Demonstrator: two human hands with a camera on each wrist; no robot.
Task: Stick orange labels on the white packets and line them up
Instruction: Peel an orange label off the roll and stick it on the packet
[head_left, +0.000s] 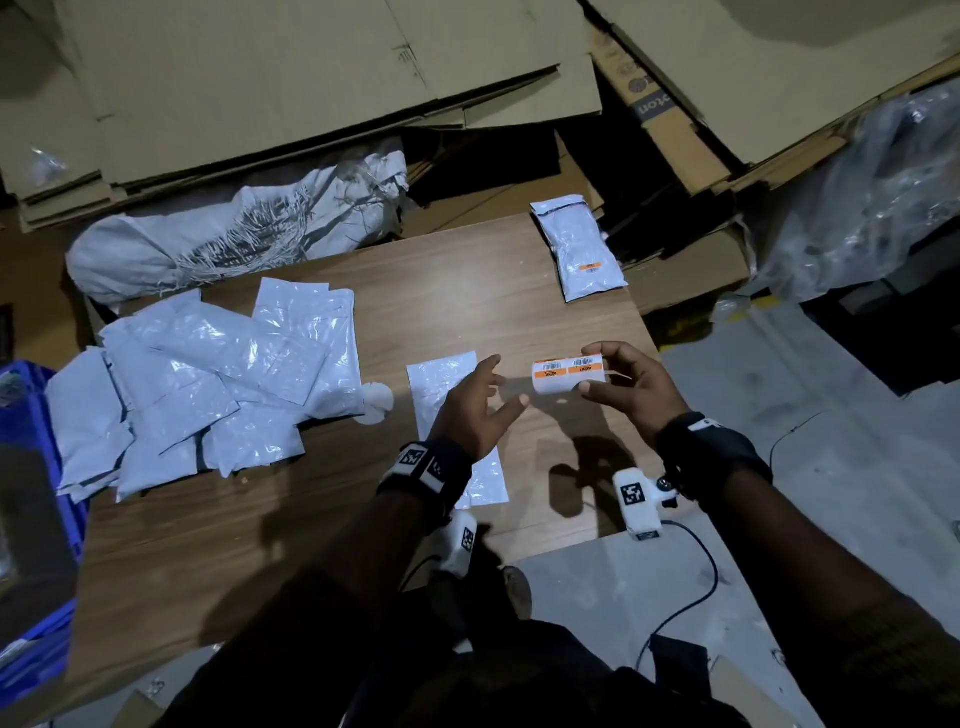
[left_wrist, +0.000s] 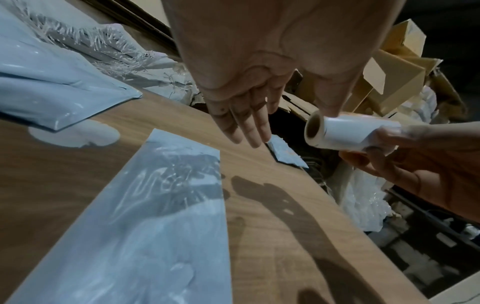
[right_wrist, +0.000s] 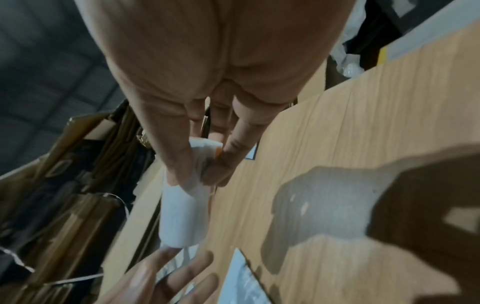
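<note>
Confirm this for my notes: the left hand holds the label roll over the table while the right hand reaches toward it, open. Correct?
Sides are swapped. The head view shows the right hand holding the label roll over the table, while the left hand reaches toward it, open.

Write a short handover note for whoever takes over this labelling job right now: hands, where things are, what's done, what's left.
Right hand: grips the label roll above the table, near its right edge.
Left hand: open, holding nothing, fingers reaching toward the roll.
Bare packet lies flat under the left hand, no label on it yet.
Done: one labelled packet sits at the table's far right corner, orange label showing.
Left: peel a label, stick it on the bare packet, set it beside the labelled one. Then work through the pile of packets on the left.
</note>
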